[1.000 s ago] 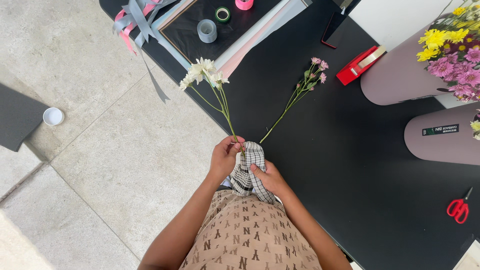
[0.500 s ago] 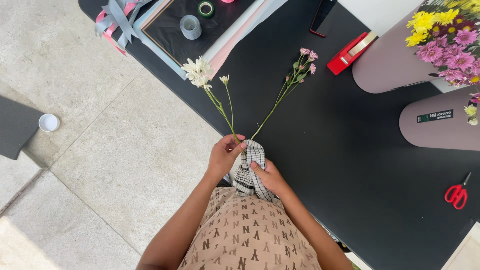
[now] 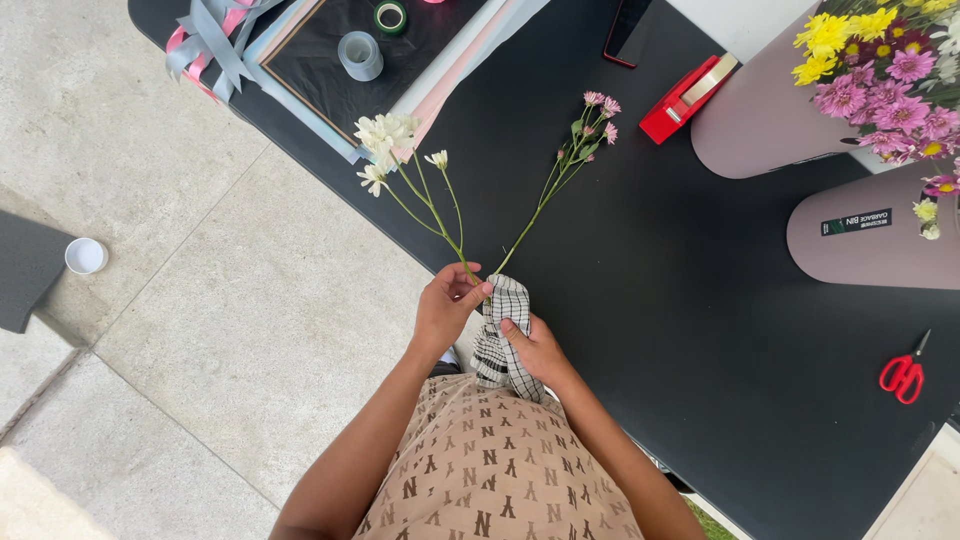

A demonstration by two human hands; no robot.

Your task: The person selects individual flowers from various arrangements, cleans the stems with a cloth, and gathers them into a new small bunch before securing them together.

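Pinching the white stem [image 3: 425, 195] at its base, left hand [image 3: 445, 305] has its grip clamped there, over the desk [image 3: 700, 330] edge. Right hand [image 3: 535, 350] is clamped on the checked cloth [image 3: 500, 335], touching the stem ends. Pink stem [image 3: 570, 165] fans right. Scissors [image 3: 903, 372] far right.

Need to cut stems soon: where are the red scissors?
In the head view, the red scissors lie at the far right on the black table, below the lying mauve bin.
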